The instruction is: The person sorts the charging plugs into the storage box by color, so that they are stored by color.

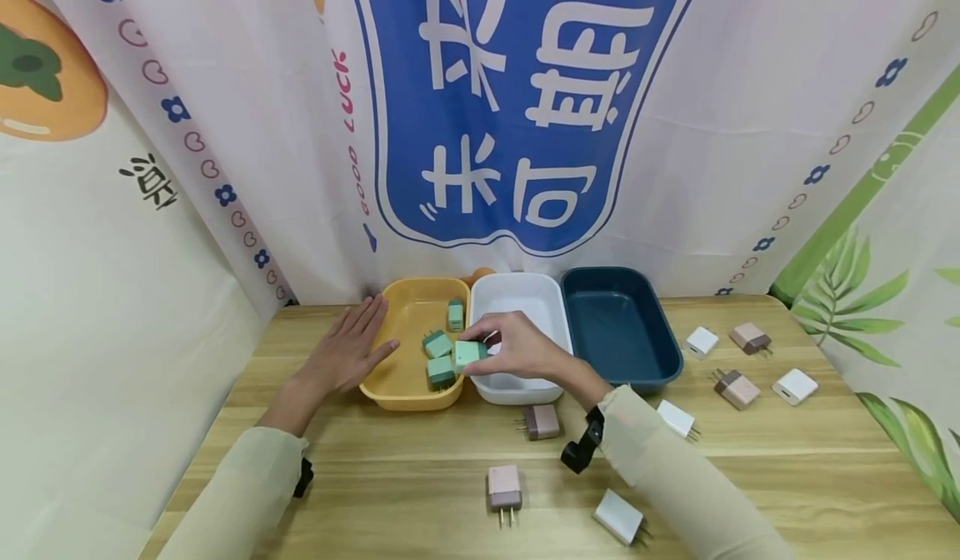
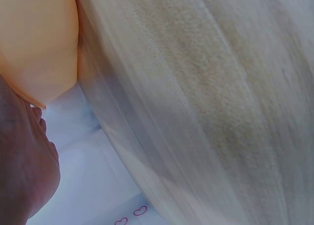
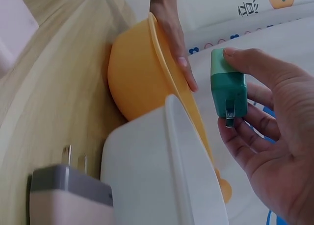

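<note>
Patterned cloth (image 1: pixel 292 85) backs a wooden table (image 1: pixel 375 485) as the right hand (image 1: pixel 522 347) pinches a green charger (image 1: pixel 468 354) above the right rim of the yellow tray (image 1: pixel 401 343), the left hand (image 1: pixel 341 355) straight-fingered against its left side; placing seems under way, calling next for release inside.

A wood-grained table (image 1: pixel 420 477) carries, side by side along its far edge, a yellow bin (image 1: pixel 378 395), a white bin (image 1: pixel 517 395) and a blue bin (image 1: pixel 652 377). Right of the blue bin lie a white plug (image 1: pixel 702 342), a pink plug (image 1: pixel 750 338) beyond it, a second pink plug (image 1: pixel 737 389) nearer the front and another white plug (image 1: pixel 795 386) farthest right, while a third white plug (image 1: pixel 677 419) lies just before the blue bin. A third pink plug (image 1: pixel 543 422) lies before the white bin, prongs leftward; nearer the front are a fourth pink plug (image 1: pixel 504 485), prongs frontward, and a fourth white plug (image 1: pixel 618 517).
</note>
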Tool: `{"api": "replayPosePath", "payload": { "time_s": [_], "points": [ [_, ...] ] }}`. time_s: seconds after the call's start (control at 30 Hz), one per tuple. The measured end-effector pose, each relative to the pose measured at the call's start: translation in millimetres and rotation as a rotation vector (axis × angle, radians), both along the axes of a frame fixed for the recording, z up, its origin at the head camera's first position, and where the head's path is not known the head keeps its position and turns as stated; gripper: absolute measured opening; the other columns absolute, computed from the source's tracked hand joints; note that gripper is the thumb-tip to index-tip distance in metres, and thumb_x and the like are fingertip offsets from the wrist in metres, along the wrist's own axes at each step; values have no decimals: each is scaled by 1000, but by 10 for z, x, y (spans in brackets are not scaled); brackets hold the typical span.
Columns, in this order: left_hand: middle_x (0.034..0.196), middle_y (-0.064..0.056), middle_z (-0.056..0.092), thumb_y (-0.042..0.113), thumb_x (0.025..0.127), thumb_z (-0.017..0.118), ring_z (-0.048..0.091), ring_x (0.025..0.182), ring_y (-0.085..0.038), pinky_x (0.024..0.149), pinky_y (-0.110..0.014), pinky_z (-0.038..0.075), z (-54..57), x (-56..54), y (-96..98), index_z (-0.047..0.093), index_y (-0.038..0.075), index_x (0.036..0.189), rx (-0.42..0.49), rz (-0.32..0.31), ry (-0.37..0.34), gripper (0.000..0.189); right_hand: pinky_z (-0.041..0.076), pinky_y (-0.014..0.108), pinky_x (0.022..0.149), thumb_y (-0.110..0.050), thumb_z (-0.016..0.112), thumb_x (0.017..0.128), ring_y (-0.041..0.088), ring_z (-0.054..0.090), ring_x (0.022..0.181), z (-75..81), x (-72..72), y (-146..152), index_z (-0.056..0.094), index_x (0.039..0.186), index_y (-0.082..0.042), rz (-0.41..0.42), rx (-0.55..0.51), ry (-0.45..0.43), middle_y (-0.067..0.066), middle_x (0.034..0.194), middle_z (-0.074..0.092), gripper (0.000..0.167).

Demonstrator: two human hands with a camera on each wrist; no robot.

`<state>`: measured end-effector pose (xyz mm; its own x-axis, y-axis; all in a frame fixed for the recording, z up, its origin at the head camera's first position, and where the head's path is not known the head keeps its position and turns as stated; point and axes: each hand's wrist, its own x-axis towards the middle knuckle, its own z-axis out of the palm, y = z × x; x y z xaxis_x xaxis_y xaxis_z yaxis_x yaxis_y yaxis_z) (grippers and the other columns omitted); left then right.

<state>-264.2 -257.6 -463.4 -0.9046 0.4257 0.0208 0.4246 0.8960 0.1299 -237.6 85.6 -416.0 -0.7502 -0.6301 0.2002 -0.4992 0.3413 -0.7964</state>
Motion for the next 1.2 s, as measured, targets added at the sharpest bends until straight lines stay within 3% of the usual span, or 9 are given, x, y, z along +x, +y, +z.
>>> {"api": "replayPosePath", "payload": {
  "time_s": [0.27, 0.43, 0.83, 1.0, 1.2],
  "points": [
    [178, -17, 5, 56, 113, 32, 7, 163, -40, 131, -59, 6, -23, -16, -14, 9, -1, 169, 4, -8, 13, 82, 61, 30, 91, -23, 93, 83, 12, 68, 103, -43, -20, -197, 79, 123, -5, -18, 5, 21, 7, 121, 77, 46],
    [178, -18, 6, 56, 113, 32, 6, 164, -40, 131, -60, 5, -20, -8, -9, 8, 0, 169, 10, -10, 10, 82, 59, 26, 90, -23, 93, 83, 12, 68, 103, -87, -16, -280, 79, 123, -5, -36, 19, 13, 6, 121, 77, 45],
    [178, -17, 5, 56, 113, 31, 4, 164, -37, 132, -59, 5, -15, -13, -5, 7, 1, 169, 12, -7, 7, 82, 60, 28, 84, -23, 92, 84, 9, 67, 94, -182, -26, -451, 80, 121, -7, -36, 10, 38, 4, 116, 78, 42],
    [178, -17, 5, 55, 113, 32, 6, 164, -38, 132, -59, 5, -4, -5, -3, 8, -1, 169, 17, -6, 8, 82, 60, 27, 86, -26, 92, 84, 7, 66, 95, -210, -13, -502, 80, 121, -8, -40, 28, 42, 2, 116, 78, 43],
    [178, -17, 4, 56, 113, 30, 6, 164, -38, 131, -59, 5, -13, -3, -5, 7, 0, 169, 14, -5, 0, 83, 61, 36, 91, -24, 92, 84, 10, 68, 99, -227, -1, -544, 80, 121, -7, -31, 37, 50, 4, 117, 78, 42]
  ]
}}
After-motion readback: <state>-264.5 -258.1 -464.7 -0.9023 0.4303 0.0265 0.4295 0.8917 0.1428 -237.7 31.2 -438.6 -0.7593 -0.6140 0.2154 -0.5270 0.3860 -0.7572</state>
